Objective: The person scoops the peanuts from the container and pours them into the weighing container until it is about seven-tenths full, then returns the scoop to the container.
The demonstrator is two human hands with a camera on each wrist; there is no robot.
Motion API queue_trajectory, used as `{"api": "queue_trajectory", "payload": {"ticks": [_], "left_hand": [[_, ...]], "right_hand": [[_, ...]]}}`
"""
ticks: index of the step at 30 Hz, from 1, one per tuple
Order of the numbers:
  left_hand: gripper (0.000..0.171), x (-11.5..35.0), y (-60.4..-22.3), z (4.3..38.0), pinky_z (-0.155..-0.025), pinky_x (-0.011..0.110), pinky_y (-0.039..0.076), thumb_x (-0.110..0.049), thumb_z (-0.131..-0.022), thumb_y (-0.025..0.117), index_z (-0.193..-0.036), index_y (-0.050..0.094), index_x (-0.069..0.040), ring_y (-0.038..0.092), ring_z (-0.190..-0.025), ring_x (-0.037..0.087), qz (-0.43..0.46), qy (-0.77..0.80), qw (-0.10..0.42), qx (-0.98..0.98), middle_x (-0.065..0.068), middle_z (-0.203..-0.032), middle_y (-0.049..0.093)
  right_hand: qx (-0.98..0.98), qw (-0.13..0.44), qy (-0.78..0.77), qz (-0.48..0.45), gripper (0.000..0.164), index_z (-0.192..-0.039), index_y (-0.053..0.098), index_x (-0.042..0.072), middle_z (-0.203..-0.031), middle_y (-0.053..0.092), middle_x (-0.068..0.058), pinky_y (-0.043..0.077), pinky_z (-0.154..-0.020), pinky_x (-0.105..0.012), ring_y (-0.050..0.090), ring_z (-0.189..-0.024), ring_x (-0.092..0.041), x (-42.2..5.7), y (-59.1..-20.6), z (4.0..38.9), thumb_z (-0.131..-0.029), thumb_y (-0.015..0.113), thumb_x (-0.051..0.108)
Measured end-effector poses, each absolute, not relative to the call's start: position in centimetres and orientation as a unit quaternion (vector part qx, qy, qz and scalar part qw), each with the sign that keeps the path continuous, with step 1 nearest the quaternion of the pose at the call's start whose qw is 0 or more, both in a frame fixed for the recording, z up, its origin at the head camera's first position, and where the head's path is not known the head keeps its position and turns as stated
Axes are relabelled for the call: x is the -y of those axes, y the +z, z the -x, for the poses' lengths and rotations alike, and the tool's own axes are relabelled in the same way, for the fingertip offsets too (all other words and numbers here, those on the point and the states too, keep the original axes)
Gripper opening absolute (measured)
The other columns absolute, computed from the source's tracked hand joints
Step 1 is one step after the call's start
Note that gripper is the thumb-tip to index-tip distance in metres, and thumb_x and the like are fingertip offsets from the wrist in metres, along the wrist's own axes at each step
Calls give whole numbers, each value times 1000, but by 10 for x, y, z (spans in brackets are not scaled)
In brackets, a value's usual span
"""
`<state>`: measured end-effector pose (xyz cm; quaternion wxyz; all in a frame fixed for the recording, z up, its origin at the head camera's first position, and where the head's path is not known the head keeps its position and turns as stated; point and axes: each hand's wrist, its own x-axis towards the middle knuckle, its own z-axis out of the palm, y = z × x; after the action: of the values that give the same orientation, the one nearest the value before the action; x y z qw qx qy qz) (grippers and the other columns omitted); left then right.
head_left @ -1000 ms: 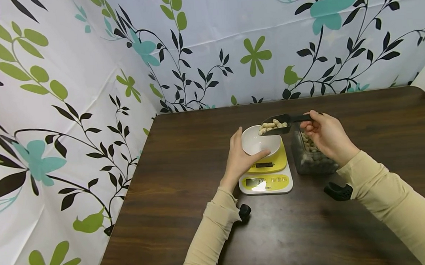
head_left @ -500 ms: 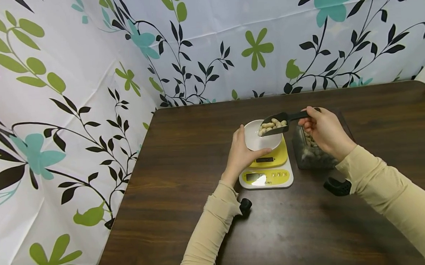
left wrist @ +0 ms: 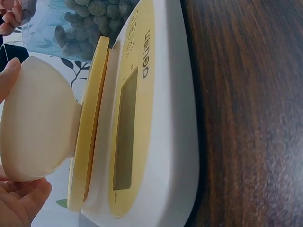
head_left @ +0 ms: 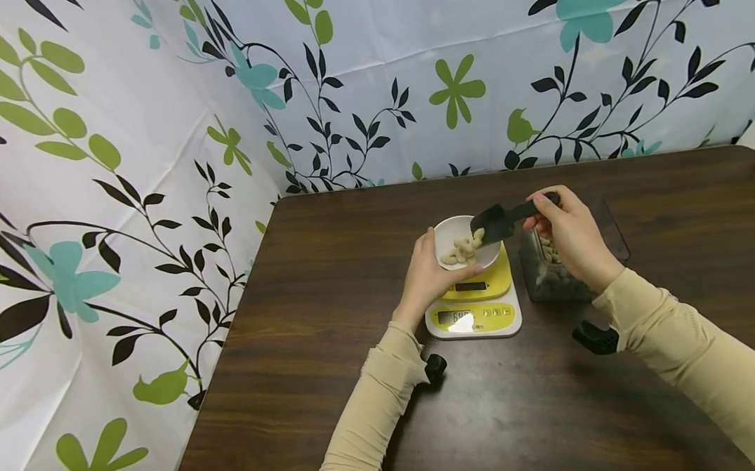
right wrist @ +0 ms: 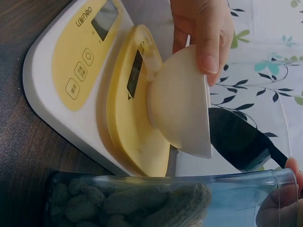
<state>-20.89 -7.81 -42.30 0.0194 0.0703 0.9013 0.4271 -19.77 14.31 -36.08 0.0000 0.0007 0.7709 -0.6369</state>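
Over there the left hand [head_left: 426,274] curves thumb and fingers around a round white bowl [head_left: 452,231] standing on a yellow-and-white plastic scale [head_left: 482,321], while the right hand [head_left: 570,233], fingers curled, grips a tilted black scoop [head_left: 494,223], pale unshelled peanuts [head_left: 462,251] spilling into the bowl.

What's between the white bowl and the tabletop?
The yellow-topped scale: in the right wrist view, it stands on the tabletop with the bowl on it.
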Motion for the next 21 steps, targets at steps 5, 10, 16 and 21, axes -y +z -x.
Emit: {"api": "queue_trajectory", "payload": {"ticks": [5,10,16,21], "left_hand": [[112,78,-422,208,-101,40,43,-49,-67,80,-150,18,-9,44,-125,26,-71,435,20,-898,12,-151,29],[112,79,-421,209,-103,41,41,-49,-67,80,-150,17,-8,42,-128,27,-75,434,17,-898,13,-151,28],[114,80,-421,208,-102,41,41,-49,-66,80,-151,15,-9,43,-127,27,-72,440,23,-895,13,-151,27],[116,79,-421,206,-103,41,40,-49,-67,80,-151,11,-10,42,-127,26,-68,439,30,-895,12,-151,26]], "right_hand": [[-760,-9,-650,5,27,-112,46,20,-74,57,12,41,-66,-21,48,-75,-11,-142,-362,198,-98,37,41],[-755,-9,-656,6,28,-112,46,19,-73,57,12,40,-65,-21,47,-74,-9,-143,-362,199,-98,37,42],[-732,-2,-681,12,26,-111,46,18,-73,58,10,40,-63,-19,46,-74,-10,-142,-361,198,-98,40,40],[-694,6,-720,24,23,-108,47,17,-74,59,7,39,-62,-19,45,-72,-10,-144,-362,196,-98,44,37]]}}
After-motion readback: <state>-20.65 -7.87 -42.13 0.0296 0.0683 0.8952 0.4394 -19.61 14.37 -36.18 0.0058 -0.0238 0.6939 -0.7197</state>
